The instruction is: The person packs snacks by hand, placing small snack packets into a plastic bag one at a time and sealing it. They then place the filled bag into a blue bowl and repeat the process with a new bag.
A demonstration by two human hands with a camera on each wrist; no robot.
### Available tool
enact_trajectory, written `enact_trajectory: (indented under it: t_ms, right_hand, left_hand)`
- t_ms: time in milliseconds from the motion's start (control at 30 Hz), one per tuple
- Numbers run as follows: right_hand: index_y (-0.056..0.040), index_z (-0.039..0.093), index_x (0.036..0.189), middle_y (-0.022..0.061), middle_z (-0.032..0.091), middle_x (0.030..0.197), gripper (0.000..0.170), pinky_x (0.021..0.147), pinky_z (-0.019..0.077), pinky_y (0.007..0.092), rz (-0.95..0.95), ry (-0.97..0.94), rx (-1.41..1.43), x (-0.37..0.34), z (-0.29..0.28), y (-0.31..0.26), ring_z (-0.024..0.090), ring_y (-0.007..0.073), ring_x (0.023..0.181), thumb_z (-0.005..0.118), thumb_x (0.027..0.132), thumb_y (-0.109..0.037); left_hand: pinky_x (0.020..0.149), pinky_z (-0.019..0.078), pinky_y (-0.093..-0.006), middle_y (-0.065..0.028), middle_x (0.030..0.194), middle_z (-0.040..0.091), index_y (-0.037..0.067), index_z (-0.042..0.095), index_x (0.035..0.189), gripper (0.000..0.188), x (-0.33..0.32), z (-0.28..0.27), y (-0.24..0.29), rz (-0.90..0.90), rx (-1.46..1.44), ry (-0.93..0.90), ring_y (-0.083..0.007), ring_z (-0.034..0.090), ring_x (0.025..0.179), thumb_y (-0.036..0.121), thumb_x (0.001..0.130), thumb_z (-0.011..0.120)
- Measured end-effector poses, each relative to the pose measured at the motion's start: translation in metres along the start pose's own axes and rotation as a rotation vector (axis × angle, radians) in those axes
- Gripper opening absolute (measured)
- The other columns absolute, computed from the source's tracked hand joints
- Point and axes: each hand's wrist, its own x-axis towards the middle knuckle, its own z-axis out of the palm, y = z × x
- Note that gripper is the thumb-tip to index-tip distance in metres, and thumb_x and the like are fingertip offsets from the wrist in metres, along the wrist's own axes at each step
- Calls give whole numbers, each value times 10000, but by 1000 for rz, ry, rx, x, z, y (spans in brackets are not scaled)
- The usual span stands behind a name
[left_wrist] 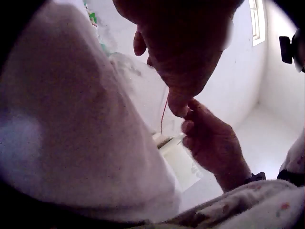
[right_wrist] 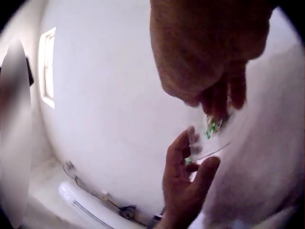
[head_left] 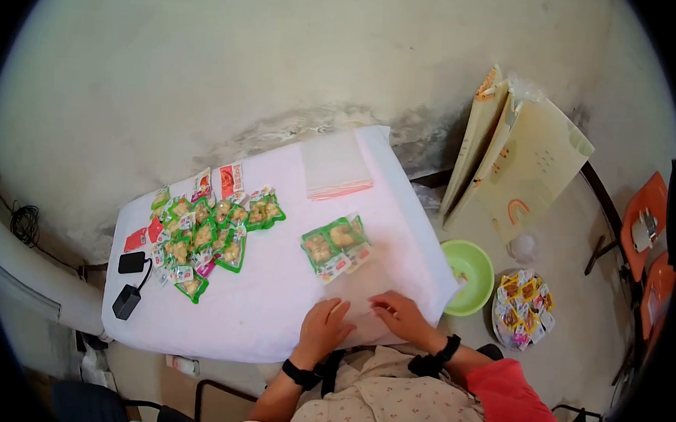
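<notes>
A see-through zip bag (head_left: 365,284) lies at the table's near edge, its far part beside two green snack packs (head_left: 335,245) with pale round pieces inside. My left hand (head_left: 323,331) holds the bag's near left side, thumb and fingers at its edge. On the near right side, my right hand (head_left: 407,321) pinches the bag with bent fingers. In the left wrist view, the fingertips of both hands meet near the red seal line (left_wrist: 164,112). The right wrist view shows the clear plastic (right_wrist: 205,143) between the hands.
Flat zip bags (head_left: 338,166) with red seals lie at the table's back right. A heap of green snack packs (head_left: 203,237) covers the left part, near a black adapter (head_left: 126,302). A green basin (head_left: 467,277) and a container of snack packets (head_left: 524,310) stand on the floor at right.
</notes>
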Motion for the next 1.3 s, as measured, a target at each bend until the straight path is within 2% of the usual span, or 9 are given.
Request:
enact_trajectory:
  t_ms: [33, 100, 267, 533, 800, 933, 1000, 1067, 1300]
  right_hand:
    - [-28, 434, 1257, 137, 526, 1141, 466, 755, 492, 311, 2, 3, 1, -4, -8, 4, 573, 253, 953, 555, 807, -13]
    - [-18, 464, 1198, 163, 522, 1121, 502, 831, 453, 362, -371, 507, -457, -9, -20, 10, 527, 317, 1014, 644, 729, -35]
    - [-50, 508, 1139, 147, 539, 1035, 479, 868, 392, 405, -314, 306, -544, 12, -28, 34, 517, 324, 955, 665, 686, -53]
    - [-44, 614, 934, 106, 560, 801, 193, 694, 451, 376, -490, 313, -411, 42, -46, 21, 545, 294, 786, 597, 745, -8]
    - [-34, 633, 840, 79, 574, 795, 74, 653, 457, 324, -612, 309, -373, 109, -108, -59, 555, 239, 760, 639, 766, -31]
    - [-31, 611, 813, 60, 564, 755, 80, 671, 451, 280, -605, 383, -144, 107, -113, -92, 566, 180, 767, 641, 798, -103]
    - [-20, 612, 832, -3, 583, 751, 78, 652, 443, 241, -241, 250, 34, 97, -108, -81, 541, 86, 723, 643, 809, -87]
    - [-15, 610, 846, -10, 582, 755, 76, 657, 442, 224, -195, 228, 143, 92, -94, -46, 533, 66, 724, 635, 820, -81]
    - [-18, 618, 879, -6, 585, 768, 59, 653, 434, 202, -176, 278, 250, 75, -84, -39, 520, 51, 713, 620, 833, -55]
  left_hand:
    - [732, 478, -371, -101, 978, 575, 75, 612, 1014, 372, -2, 0, -1, 31, 46, -12, -291, 560, 888, 66, 654, 706]
    - [727, 480, -370, -98, 985, 575, 78, 610, 1012, 376, -10, 2, -12, 56, 97, -23, -288, 563, 881, 61, 649, 705]
    - [721, 482, -364, -90, 958, 589, 78, 625, 958, 337, -12, 12, -25, 148, 147, 36, -283, 567, 856, 34, 630, 690]
    - [696, 461, -353, -92, 801, 604, 38, 641, 825, 115, 21, -19, -24, -110, -120, 201, -296, 560, 790, -17, 728, 611]
    - [550, 395, -236, -70, 752, 593, 23, 648, 852, 65, 118, -88, -30, -221, -217, 246, -133, 509, 634, 39, 797, 618]
    - [562, 382, -206, -9, 741, 578, 29, 648, 883, 83, 127, -100, -28, -223, -348, 344, -74, 481, 635, 56, 807, 626]
    - [586, 394, -191, 17, 752, 567, 37, 642, 942, 135, 112, -86, -32, -402, -579, 312, -52, 482, 656, 72, 813, 633]
    - [609, 408, -186, 28, 778, 569, 37, 626, 997, 201, 88, -66, -44, -485, -571, 227, -42, 497, 691, 79, 801, 653]
    - [674, 433, -242, -29, 899, 583, 59, 608, 1027, 269, 82, -81, -6, -341, -492, 210, -128, 542, 809, 44, 763, 655]
